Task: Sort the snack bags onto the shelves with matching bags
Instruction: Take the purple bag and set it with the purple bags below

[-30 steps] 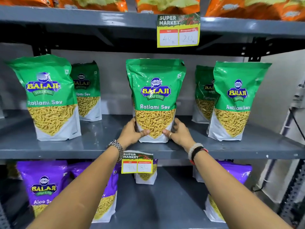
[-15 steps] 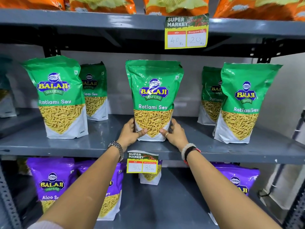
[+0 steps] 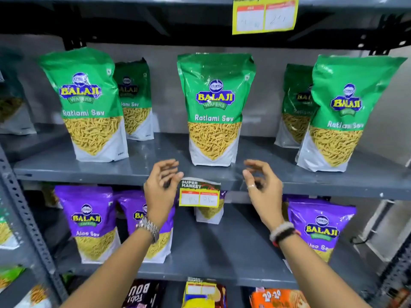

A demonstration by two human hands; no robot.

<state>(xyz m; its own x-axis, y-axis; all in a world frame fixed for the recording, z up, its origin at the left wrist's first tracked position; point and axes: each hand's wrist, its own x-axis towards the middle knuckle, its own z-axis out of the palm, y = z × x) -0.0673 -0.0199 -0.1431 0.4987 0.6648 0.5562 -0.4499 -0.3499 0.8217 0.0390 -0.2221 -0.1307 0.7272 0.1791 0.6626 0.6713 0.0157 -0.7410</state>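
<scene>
A green Ratlami Sev bag [image 3: 214, 110] stands upright in the middle of the grey middle shelf [image 3: 155, 165], alone, with no hand on it. More green Ratlami Sev bags stand to its left [image 3: 89, 107] and right [image 3: 340, 114], each with another behind. My left hand [image 3: 161, 187] hovers just in front of the shelf edge, below and left of the middle bag, fingers apart and empty. My right hand [image 3: 262, 187] hovers below and right of it, also empty with loosely curled fingers.
Purple Aloo Sev bags [image 3: 91, 221] [image 3: 320, 230] stand on the lower shelf [image 3: 213, 258]. A yellow price tag [image 3: 199, 194] hangs on the middle shelf's edge between my hands. Another price tag [image 3: 264, 16] hangs above. Biscuit packs [image 3: 275, 297] lie at the bottom.
Both hands have let go of the middle green bag and drawn back toward me. The bag stays standing on the shelf. The camera has tilted downward.
</scene>
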